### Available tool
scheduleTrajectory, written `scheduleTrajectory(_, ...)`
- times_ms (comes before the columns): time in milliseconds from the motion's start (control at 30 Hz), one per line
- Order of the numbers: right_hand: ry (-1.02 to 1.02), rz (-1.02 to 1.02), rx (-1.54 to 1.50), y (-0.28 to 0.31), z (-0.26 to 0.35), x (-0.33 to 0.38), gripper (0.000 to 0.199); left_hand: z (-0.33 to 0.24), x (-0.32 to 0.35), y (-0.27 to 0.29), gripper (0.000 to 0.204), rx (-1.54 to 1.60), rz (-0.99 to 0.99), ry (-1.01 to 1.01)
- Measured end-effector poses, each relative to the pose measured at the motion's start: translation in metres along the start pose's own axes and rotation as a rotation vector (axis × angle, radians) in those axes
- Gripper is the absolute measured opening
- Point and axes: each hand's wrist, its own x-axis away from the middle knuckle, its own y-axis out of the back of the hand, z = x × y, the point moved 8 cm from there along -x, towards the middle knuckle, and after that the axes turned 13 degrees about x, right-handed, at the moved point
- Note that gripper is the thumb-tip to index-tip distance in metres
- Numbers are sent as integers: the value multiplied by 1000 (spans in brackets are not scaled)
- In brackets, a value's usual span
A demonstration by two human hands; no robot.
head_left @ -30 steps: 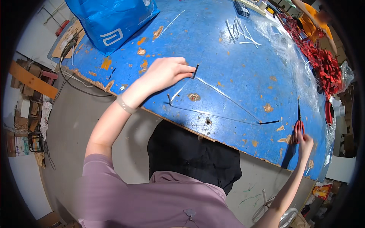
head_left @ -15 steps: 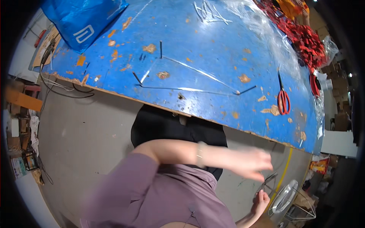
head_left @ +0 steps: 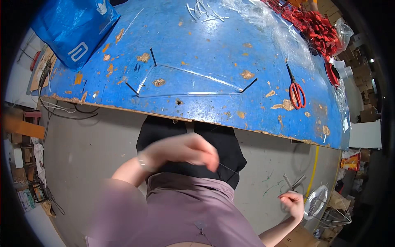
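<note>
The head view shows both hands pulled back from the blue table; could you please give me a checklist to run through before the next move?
1. Left hand off the blue table: ok, in front of the body.
2. Right hand off the table: ok, low at the side.
3. What either hand holds: cannot tell, blurred.
4. Red scissors within sight: ok, flat on the table's right side.
5. Clear strips with black ends lying flat: ok.

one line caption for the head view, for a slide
Both hands off the blue table; red scissors lie on it.
</note>
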Motion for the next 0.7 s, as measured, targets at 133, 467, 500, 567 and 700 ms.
scheduleTrajectory(133, 51, -131, -13, 26, 17, -35, 12, -40, 87, 68, 26, 171, -245, -406)
scheduleTrajectory(467, 389, -245, 37, 51, 162, -171, 11, -99, 159, 137, 19, 546, -488, -978)
scheduleTrajectory(500, 448, -314, 0, 57, 178, -183, 12, -106, 161, 142, 17, 573, -507, -1002)
scheduleTrajectory(567, 524, -363, -44, 65, 206, -208, 12, -118, 163, 156, 17, 549, -644, -1029)
scheduleTrajectory(700, 555, -451, -248, 80, 238, -265, 17, -136, 155, 181, 19, 332, -1001, -1011)
